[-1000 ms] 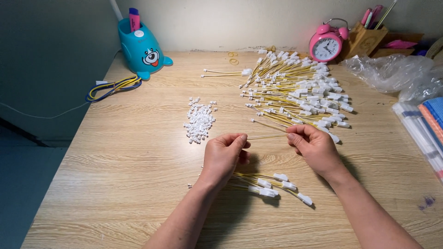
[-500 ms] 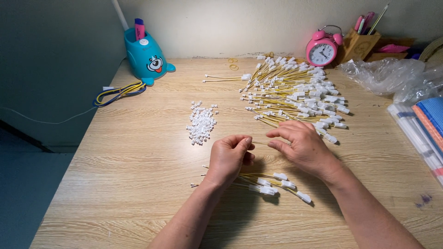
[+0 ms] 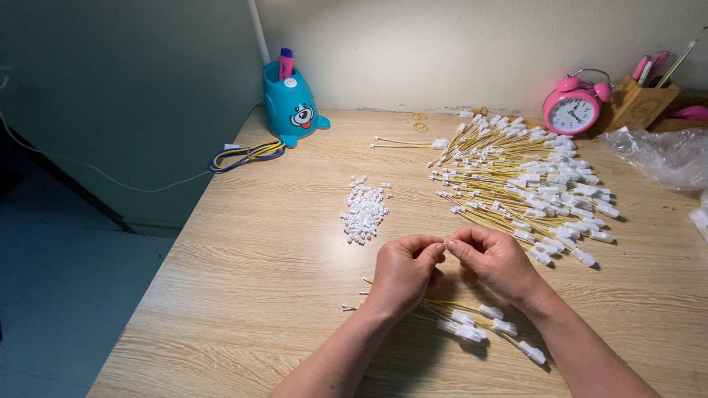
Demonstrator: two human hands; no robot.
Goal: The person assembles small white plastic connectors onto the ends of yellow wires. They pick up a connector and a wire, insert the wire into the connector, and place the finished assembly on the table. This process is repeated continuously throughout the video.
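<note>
- The fingertips (image 3: pixel 441 249) of both hands meet just below the centre of the frame, thumbs and forefingers pinched together; whatever sits between them is too small to make out.
- The left hand (image 3: pixel 402 274) is curled, knuckles up, its fingers bunched towards the right hand (image 3: pixel 495 259), which touches it at the tips.
- Right under the hands, in the lower middle, lies a small bundle of yellow wires (image 3: pixel 472 321) with white plugs at their right ends, flat on the wooden table (image 3: pixel 258 280).
- Just above and left of the hands sits a little heap of loose white connectors (image 3: pixel 364 211), apart from the fingers.
- Up and right of the hands spreads a big pile of yellow wires with white ends (image 3: pixel 527 180).
- Farther out: a blue cartoon pen holder (image 3: pixel 293 107) at the upper left, a pink alarm clock (image 3: pixel 574 110) at the upper right, and a crumpled clear plastic bag (image 3: pixel 664 155) at the right edge.
</note>
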